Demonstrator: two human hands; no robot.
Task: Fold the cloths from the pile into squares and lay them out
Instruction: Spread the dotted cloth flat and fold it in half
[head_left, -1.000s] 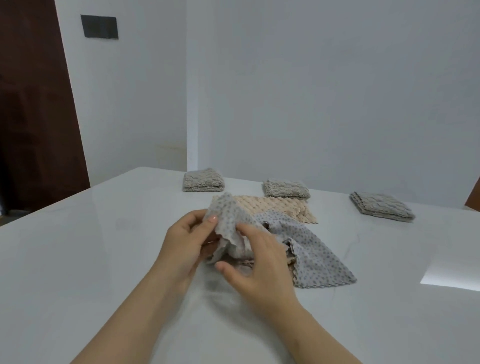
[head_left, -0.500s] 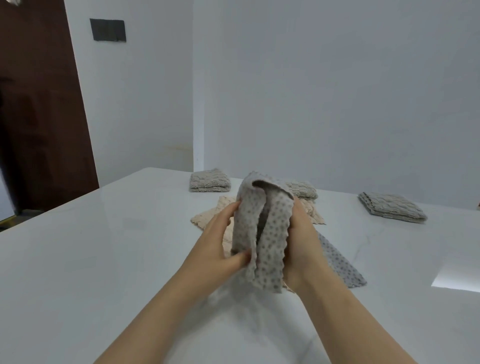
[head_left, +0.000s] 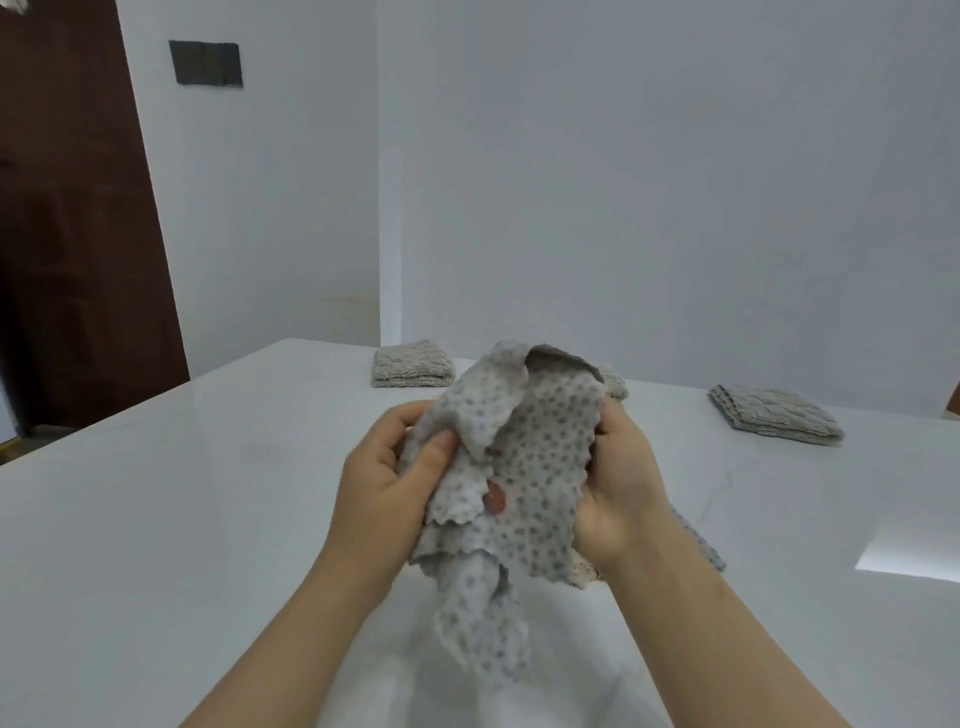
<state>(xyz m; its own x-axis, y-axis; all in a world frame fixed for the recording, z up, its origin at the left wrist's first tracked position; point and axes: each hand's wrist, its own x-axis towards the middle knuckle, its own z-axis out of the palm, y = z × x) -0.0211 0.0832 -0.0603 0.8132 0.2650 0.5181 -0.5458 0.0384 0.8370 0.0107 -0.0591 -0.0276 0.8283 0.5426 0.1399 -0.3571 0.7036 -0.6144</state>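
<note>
White table (head_left: 156, 519): glossy top, carries every cloth listed.
Brown door (head_left: 78, 234): far left, beside the white wall.
Spotted grey cloth (head_left: 540, 467): bunched, scalloped edge, held up over the table's near middle between both hands, with one tail hanging toward the tabletop.
Left hand (head_left: 384, 488): fingers curled round the cloth's left side, thumb pressed on its front.
Right hand (head_left: 623, 493): grips the cloth's right edge, fingertips hidden behind the fabric.
Right folded square (head_left: 774, 421): grey, lying flat at far right.
Left folded square (head_left: 412, 365): grey, at the far edge.
Dark wall plate (head_left: 206, 63): upper left.
Flat spotted cloth (head_left: 696, 535): on the table behind the right wrist, mostly hidden.
Middle folded square (head_left: 615, 384): only a corner shows behind the held cloth.
</note>
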